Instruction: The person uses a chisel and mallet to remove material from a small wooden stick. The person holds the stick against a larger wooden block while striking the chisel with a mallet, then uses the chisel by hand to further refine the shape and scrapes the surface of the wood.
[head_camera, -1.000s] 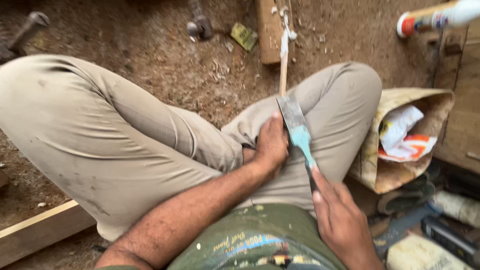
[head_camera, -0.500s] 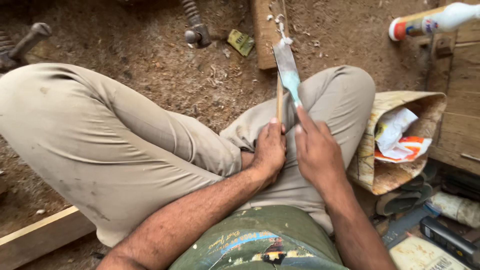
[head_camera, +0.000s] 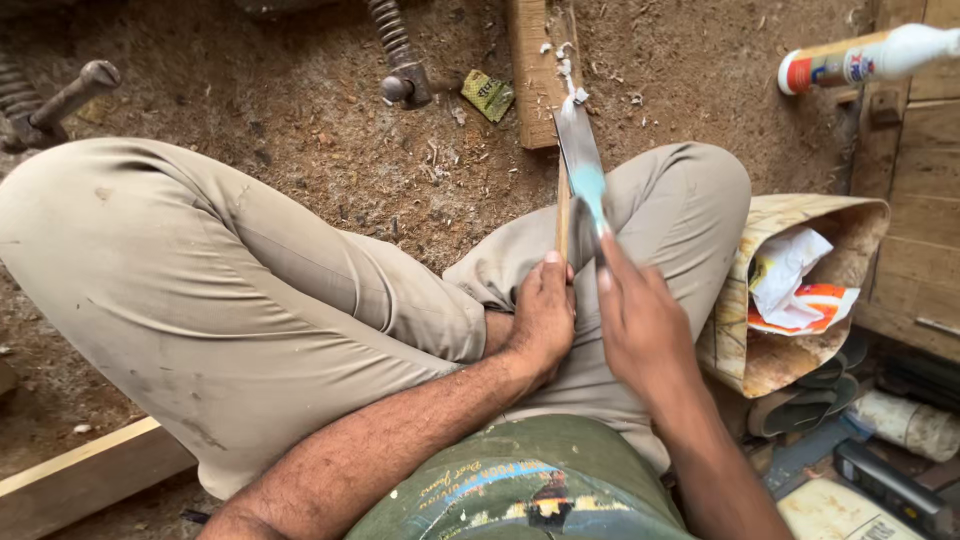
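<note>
I sit cross-legged on a sawdust floor in khaki trousers. My left hand (head_camera: 541, 312) grips the lower end of a thin wooden stick (head_camera: 562, 205) that points away from me between my knees. My right hand (head_camera: 640, 320) holds a flat metal blade (head_camera: 584, 178) with a pale blue patch, laid along the stick's right side. The blade's tip reaches white shavings (head_camera: 568, 72) clinging to the stick's far end.
A wooden plank (head_camera: 527, 70) lies ahead on the floor beside a metal screw clamp (head_camera: 400, 60). Another metal handle (head_camera: 55, 100) is at left. A paper bag (head_camera: 800, 290) with wrappers sits right of my knee, a glue bottle (head_camera: 860, 58) beyond. A wood strip (head_camera: 90, 480) lies lower left.
My right hand has pushed the blade forward along the stick, from near my lap up toward the stick's far end. My left hand has kept its hold on the stick.
</note>
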